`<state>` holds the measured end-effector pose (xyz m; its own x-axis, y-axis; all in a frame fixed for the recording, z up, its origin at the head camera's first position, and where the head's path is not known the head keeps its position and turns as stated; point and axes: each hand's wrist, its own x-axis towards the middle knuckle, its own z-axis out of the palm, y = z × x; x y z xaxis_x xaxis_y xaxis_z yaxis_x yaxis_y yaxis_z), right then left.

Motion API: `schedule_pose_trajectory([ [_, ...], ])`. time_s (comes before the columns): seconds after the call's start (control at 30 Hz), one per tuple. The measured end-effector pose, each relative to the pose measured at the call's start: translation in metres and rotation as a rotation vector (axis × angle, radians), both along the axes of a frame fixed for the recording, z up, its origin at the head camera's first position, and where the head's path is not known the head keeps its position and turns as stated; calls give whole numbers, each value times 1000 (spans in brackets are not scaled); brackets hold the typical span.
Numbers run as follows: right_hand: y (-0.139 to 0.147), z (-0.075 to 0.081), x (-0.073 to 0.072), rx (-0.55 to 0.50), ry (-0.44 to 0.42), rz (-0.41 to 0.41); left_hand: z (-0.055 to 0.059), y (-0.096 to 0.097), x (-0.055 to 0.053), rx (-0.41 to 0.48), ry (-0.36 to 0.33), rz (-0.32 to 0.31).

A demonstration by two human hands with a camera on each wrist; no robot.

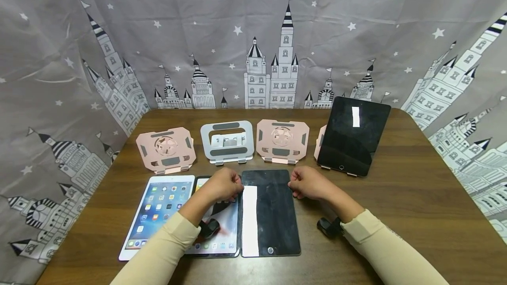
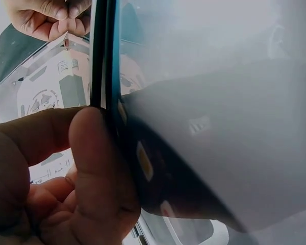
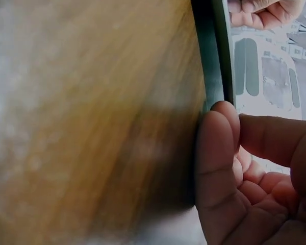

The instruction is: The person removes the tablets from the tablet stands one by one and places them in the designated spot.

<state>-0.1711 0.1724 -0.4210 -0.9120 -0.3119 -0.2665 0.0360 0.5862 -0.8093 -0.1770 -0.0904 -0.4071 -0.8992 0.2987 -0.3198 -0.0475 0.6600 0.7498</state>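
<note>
A tablet with a dark screen (image 1: 275,214) lies at the middle front of the table, a white glare strip down its left side. On its upper left edge, my left hand (image 1: 227,184) pinches it between thumb and fingers; the left wrist view shows the thumb (image 2: 89,148) against the thin rim. My right hand (image 1: 310,184) pinches the opposite upper right edge, with a fingertip (image 3: 217,138) at the rim in the right wrist view. Close to the left of it is a lit tablet (image 1: 214,243), partly covered by my left forearm.
A white tablet (image 1: 158,208) with a lit screen lies at far left. Behind stand a pink stand (image 1: 185,144), a grey-blue stand (image 1: 206,137) and another pink stand (image 1: 303,142). A black tablet (image 1: 354,140) leans on a further pink stand (image 1: 319,142) at right. A castle-print curtain (image 1: 229,69) hangs behind.
</note>
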Motion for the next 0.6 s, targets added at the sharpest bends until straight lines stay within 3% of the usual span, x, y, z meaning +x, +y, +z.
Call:
schedule_pose_trajectory([
  [0.6, -3, 1, 2, 46, 16, -31, 3, 3, 2, -21, -10, 66],
])
